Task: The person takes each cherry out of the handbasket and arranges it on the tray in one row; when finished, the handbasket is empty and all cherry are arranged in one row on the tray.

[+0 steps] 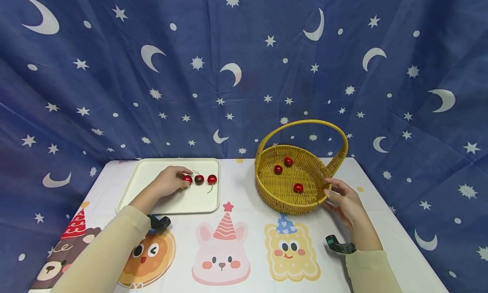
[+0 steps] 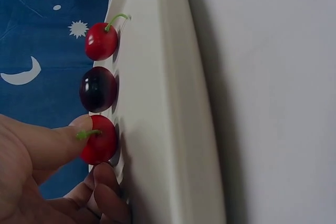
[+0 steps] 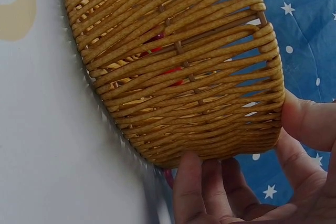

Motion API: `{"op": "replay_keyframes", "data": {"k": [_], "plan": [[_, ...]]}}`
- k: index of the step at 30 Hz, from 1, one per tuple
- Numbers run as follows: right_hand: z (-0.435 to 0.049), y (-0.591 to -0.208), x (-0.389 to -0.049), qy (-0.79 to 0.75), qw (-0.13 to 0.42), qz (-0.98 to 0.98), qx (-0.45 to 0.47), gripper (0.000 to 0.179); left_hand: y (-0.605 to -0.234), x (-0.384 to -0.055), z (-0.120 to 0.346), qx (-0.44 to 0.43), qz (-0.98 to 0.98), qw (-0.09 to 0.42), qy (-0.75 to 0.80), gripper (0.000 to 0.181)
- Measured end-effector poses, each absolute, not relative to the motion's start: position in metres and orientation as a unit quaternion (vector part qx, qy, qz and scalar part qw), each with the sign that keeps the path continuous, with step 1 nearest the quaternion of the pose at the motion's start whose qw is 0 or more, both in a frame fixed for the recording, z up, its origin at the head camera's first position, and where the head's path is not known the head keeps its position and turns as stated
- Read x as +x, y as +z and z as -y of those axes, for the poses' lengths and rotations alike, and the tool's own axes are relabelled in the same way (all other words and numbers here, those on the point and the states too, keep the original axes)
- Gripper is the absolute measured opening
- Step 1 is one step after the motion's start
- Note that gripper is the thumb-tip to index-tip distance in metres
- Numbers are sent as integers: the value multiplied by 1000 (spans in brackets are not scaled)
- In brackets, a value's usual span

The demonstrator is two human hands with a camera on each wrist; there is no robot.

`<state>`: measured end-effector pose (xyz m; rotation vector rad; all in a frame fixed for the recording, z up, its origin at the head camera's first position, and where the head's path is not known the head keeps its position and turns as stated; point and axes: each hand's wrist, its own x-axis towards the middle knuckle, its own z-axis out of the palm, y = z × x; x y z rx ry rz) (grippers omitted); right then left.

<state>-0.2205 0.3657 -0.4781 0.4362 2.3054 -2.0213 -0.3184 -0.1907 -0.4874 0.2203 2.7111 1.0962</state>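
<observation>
My left hand (image 1: pixel 170 181) is over the cream tray (image 1: pixel 152 204), with thumb and fingers around the leftmost cherry (image 2: pixel 103 142); its green stem shows beside the thumb in the left wrist view. Right of it on the tray lie a darker cherry (image 1: pixel 199 179) and a bright red cherry (image 1: pixel 212 179) with a green stem. My right hand (image 1: pixel 346 202) grips the near right side of the woven basket (image 1: pixel 274 200), thumb at the rim and fingers against the outer wall. Inside the basket sit three red cherries, one (image 1: pixel 298 188) nearest the front.
The tall arched basket handle (image 1: pixel 305 122) rises above the opening. A white cloth (image 1: pixel 236 187) printed with cartoon figures covers the table. Behind it hangs a blue curtain (image 1: pixel 244 98) with moons and stars. Dark devices, one (image 1: pixel 339 245) at the right wrist, are strapped to both wrists.
</observation>
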Motion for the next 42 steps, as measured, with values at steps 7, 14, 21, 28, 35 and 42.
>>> {"op": "replay_keyframes", "data": {"k": [7,14,21,28,35,42], "plan": [[-365,-477,-220,-653,22,-744,139,50,-481,-319,193,82,-924,97,360,39],[-364,-477,-220,-652,23,-744,141,51,-468,-319,195,75,-928,80,357,39],[-363,-477,-221,-649,23,-746,146,51,-445,-313,182,93,-922,44,372,36],[-364,-478,-221,-649,22,-746,144,51,-420,-290,131,156,-887,60,429,35],[-367,-478,-220,-655,26,-744,129,49,-407,-269,59,256,-834,94,480,40],[-368,-478,-220,-661,25,-741,120,47,-411,-271,-13,311,-797,139,498,47]]}}
